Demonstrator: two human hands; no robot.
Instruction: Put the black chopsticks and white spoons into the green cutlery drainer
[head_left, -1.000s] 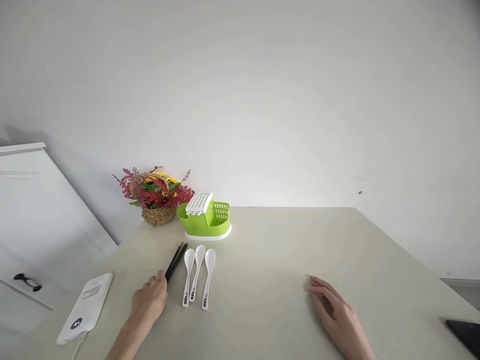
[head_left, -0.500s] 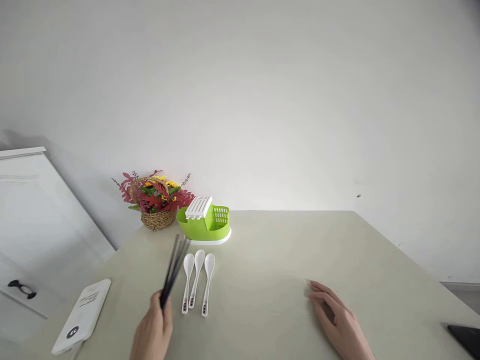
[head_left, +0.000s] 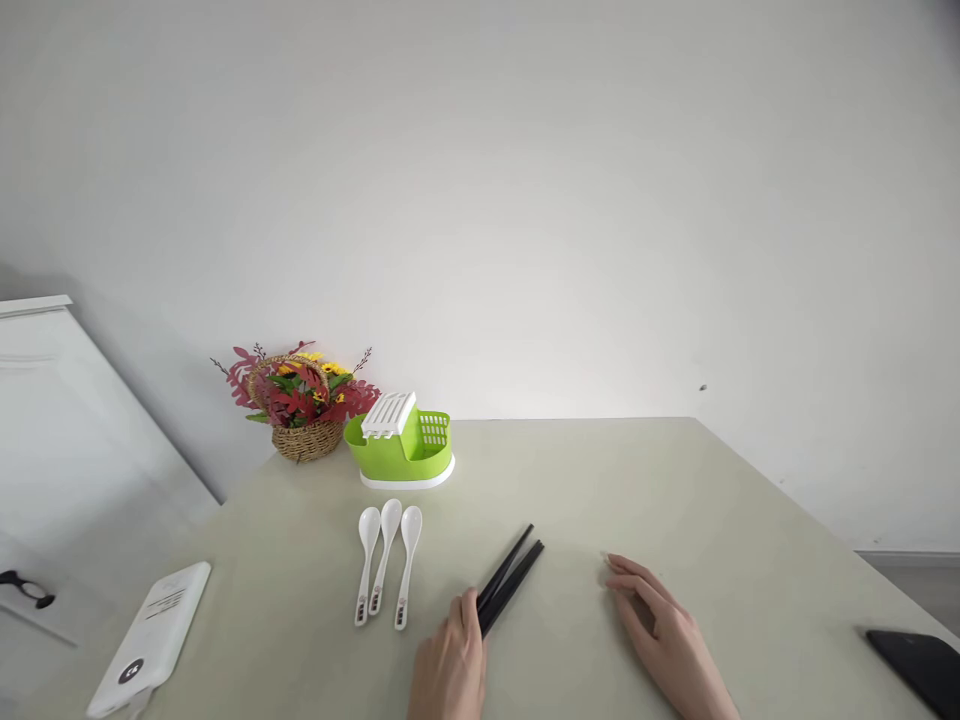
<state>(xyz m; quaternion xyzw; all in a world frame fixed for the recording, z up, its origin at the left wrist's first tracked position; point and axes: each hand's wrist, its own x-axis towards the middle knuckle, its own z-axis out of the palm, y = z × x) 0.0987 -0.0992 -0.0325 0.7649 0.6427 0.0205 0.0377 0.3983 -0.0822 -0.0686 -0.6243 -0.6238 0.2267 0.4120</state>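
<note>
My left hand (head_left: 452, 655) is closed around the near ends of several black chopsticks (head_left: 511, 582). Their far ends point forward and to the right, low over the table. My right hand (head_left: 664, 630) rests on the table to the right, fingers loosely stretched, holding nothing. Left of the chopsticks, three white spoons (head_left: 406, 560) lie side by side with their bowls facing away from me. Behind the spoons stands a green cutlery holder (head_left: 390, 462) with a white slotted top and a white base.
A wicker basket (head_left: 307, 440) with red and yellow flowers stands at the back left. A white power bank (head_left: 154, 635) with a cable lies at the left, a black phone (head_left: 916, 665) at the right edge. The wall (head_left: 555, 250) borders the table (head_left: 592, 480) behind.
My left hand has moved right, past the spoons, and lowered the chopsticks from a raised, steep pose to a flatter one. My right hand stays nearly in place. The view has shifted slightly.
</note>
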